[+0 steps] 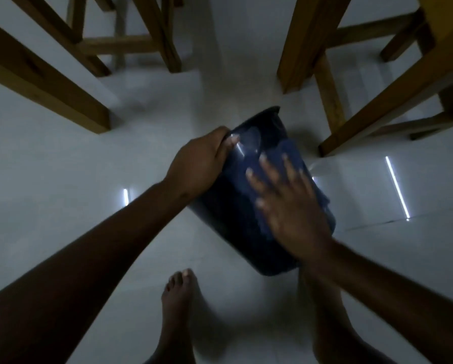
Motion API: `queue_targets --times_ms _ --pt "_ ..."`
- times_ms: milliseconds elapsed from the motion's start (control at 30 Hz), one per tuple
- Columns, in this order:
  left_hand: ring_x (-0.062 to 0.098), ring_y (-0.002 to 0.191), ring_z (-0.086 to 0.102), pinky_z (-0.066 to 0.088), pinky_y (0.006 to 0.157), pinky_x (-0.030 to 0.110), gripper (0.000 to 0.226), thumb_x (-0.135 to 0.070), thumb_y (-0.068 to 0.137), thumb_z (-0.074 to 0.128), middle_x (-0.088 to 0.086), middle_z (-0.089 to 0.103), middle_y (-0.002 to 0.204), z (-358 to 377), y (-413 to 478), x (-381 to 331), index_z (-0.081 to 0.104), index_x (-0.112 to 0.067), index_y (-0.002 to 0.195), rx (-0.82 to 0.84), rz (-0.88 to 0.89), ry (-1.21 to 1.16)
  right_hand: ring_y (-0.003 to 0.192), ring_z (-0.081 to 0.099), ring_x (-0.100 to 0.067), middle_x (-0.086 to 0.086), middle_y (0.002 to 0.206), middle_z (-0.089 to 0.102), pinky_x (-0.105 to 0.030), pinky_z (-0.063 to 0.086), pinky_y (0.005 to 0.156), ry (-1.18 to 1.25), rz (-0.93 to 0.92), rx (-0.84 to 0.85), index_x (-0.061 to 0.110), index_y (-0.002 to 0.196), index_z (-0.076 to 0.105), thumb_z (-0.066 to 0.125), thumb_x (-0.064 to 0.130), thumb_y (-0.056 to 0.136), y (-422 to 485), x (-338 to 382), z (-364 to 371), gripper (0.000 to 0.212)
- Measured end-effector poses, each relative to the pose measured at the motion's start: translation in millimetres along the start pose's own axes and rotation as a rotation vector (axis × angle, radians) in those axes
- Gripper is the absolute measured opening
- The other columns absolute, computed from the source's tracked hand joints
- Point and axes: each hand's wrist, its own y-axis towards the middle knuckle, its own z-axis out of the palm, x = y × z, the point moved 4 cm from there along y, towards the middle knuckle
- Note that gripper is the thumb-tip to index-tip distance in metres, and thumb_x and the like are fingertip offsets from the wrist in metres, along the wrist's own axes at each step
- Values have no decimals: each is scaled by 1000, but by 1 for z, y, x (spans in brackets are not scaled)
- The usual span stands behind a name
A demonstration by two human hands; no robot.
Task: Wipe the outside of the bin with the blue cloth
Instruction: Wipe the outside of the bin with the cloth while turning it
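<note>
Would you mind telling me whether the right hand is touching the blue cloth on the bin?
Touching. The head view shows the right hand spread flat on the blue cloth, pressing it against the bin.

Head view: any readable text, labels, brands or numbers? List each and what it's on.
None readable.
Bin: dark blue wall, no label or brand visible; the frame is dim and motion-blurred.
Blue cloth: no tag or print visible.
Wooden furniture legs and floor tiles: no markings; the bright streaks on the tiles are light reflections, not text.
</note>
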Motion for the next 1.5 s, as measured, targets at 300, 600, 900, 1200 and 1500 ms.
queue_targets --times_ms 300,600,900,1200,1500 --pt "8 60 56 38 57 26 30 -48 100 33 -9 56 59 -1 3 1 51 -26 90 91 -39 -94 150 3 -29 0 163 4 -55 14 118 40 121 94 31 152 10 22 42 99 -20 -3 12 55" --pt "6 72 61 43 60 19 26 -41 99 40 -6 64 78 -5 -22 30 56 -20 96 102 -95 -228 149 7 -19 5 163 6 -45 22 118 402 448 -13 35 152 6 19 48 100 15 -53 -9 54" --pt "1 70 60 43 57 7 19 -36 101 39 -5 65 82 -6 2 2 55 -27 105 80 -39 -267 149 8 -26 0 162 10 -50 18 118 149 178 -15 32 151 13 21 42 99 18 -28 -9 54" --pt "1 78 62 45 65 10 26 -41 100 38 -4 69 91 -4 5 5 58 -27 110 75 -36 -255 149 5 -35 -4 162 13 -57 15 115 -44 105 67 30 151 14 29 40 99 -26 5 15 55" --pt "8 75 60 44 61 22 26 -40 100 37 -6 63 80 -3 -14 24 55 -22 94 113 -109 -283 143 29 -28 1 160 22 -49 35 110 254 347 -74 31 151 20 20 50 98 32 -60 -17 56"
